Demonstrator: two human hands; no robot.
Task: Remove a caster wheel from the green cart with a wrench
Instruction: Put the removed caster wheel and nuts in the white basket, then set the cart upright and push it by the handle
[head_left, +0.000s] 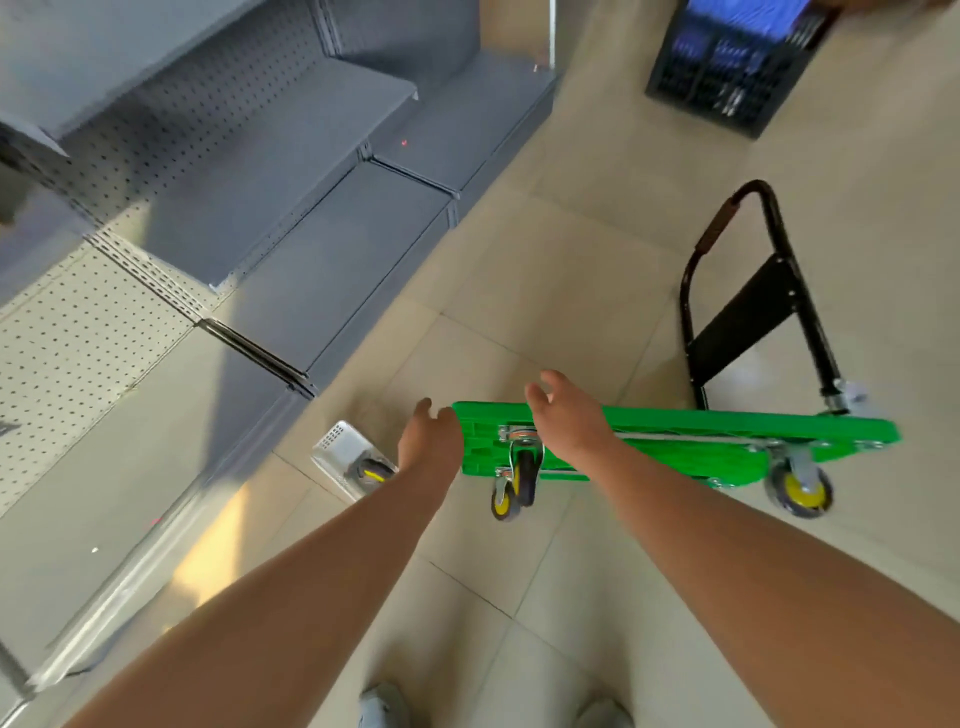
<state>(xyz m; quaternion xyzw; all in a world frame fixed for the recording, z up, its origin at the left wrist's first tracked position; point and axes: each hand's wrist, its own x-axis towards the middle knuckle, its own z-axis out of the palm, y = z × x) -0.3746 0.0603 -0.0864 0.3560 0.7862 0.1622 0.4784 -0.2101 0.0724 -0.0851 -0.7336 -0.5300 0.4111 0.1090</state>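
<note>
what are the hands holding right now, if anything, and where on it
Nothing is gripped. The left hand and right hand reach with fingers spread toward the near end of the green cart, tipped on its edge.

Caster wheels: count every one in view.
4: two caster wheels under the green cart's near end, one at its handle end, one in the white basket. Others may be hidden.

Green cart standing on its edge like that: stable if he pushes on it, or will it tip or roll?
Probably tippy: the green cart stands on one long edge, casters off the floor. It shouldn't roll, since no wheel seems to touch the tiles. The folded-out handle may brace one side. The deck looks like stiff ribbed plastic.
</note>
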